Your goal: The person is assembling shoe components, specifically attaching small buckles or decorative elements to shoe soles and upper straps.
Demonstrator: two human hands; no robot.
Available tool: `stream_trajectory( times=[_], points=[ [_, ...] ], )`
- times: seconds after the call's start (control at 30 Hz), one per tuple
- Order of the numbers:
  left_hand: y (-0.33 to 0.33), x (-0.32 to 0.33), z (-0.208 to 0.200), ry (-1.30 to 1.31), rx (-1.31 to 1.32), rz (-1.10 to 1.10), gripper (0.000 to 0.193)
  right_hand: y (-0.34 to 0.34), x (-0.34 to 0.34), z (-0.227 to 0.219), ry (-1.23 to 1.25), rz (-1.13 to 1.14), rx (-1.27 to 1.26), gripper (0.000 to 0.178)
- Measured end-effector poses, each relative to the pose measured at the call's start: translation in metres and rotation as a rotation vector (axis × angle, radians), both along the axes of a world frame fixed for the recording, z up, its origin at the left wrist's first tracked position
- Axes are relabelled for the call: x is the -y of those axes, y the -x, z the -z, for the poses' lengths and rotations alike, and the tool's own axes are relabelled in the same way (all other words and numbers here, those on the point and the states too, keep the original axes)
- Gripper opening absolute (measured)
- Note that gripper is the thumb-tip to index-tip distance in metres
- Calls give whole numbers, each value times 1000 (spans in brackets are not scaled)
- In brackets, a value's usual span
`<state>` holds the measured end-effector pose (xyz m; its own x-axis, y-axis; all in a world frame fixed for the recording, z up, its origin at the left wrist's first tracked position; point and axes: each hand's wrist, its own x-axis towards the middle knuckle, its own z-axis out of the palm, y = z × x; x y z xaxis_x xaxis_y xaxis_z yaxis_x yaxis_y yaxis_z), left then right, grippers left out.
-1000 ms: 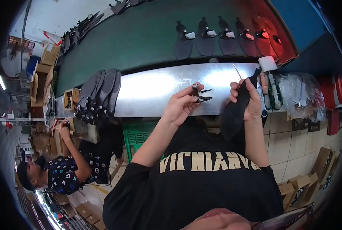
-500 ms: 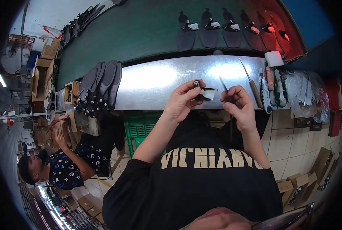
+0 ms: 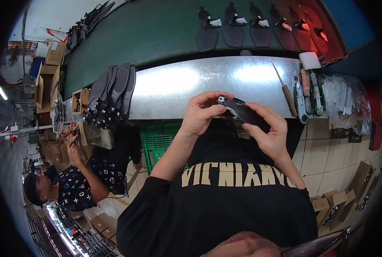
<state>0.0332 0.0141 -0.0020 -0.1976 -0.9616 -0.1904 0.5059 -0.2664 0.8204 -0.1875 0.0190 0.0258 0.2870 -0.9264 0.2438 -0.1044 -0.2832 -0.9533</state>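
Observation:
My left hand [image 3: 199,113] pinches a small black strap piece [image 3: 226,103] with a shiny ornament and a pale lining. From the other side, my right hand [image 3: 268,130] grips a dark grey sandal sole [image 3: 249,115], thumb below and fingers above. Its narrow end meets the strap piece between my hands, over the near edge of the metal work plate [image 3: 165,103]. Whether the strap passes through the sole is hidden by my fingers. More dark soles lie in a pile [image 3: 109,92] on the plate's left end.
Several strapped soles [image 3: 259,34] lie across the green belt [image 3: 156,34], the right ones under red light. An awl [image 3: 285,90], a utility knife [image 3: 300,100] and a plastic bag [image 3: 345,103] lie at right. A green crate [image 3: 154,141] stands below; a co-worker [image 3: 81,184] is at left.
My right hand has brought the sole leftward to the strap piece and turned it so its broad face shows. The strap's white lining is now mostly covered. The strapped soles on the belt have shifted slightly.

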Motion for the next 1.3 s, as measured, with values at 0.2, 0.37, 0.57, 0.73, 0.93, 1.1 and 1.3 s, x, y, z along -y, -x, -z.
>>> stream_trajectory(
  times=[0.2,0.37,0.57,0.73,0.93,1.1,1.3],
  points=[
    [0,1,1,14,6,-4,31,-2,1,5,9,-2,9,45],
    [-1,0,2,13,0,-8,31,-2,1,4,-21,-19,-7,45],
    [-1,0,0,13,26,0,31,-2,0,4,-28,-26,-11,45],
    [-1,-1,-1,65,74,10,32,0,0,3,-70,-35,-26,44],
    [-1,-2,-1,109,129,29,31,1,3,-4,1,-48,-124,45],
    [-2,-1,4,220,216,51,32,1,7,-7,58,-90,-170,45],
    [-9,0,11,380,284,60,33,8,12,-14,40,-157,-449,51]
  ],
)
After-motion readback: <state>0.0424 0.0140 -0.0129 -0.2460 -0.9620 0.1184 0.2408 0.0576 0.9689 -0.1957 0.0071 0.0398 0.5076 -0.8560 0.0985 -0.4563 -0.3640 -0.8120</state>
